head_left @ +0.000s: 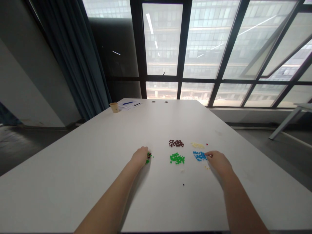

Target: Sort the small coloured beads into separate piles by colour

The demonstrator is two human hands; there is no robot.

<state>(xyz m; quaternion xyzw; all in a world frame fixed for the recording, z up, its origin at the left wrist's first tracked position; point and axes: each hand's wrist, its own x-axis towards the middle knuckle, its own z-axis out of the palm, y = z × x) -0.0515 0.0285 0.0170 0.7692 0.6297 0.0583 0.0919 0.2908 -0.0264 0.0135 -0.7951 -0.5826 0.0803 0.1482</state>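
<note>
My left hand (140,156) is closed at a small cluster of green and brown pieces (149,156), partly hidden behind the fingers. One tiny green piece lies just right of it. At the right edge of the pile of small blue pieces (200,156), my right hand (217,159) has its fingertips pinched together. Whatever sits between those fingertips is too small to make out. Between the hands lie a pile of green pieces (177,158) and, beyond it, a pile of dark brown pieces (176,143). Pale yellow pieces (197,145) are spread behind the blue ones.
A red piece (207,144), a black piece (183,185), whitish pieces (182,170) and a few yellow bits (207,167) lie loose on the white table (97,182). Toward the far left edge are a tan cup (114,107), papers (131,104) and a blue pen (127,103).
</note>
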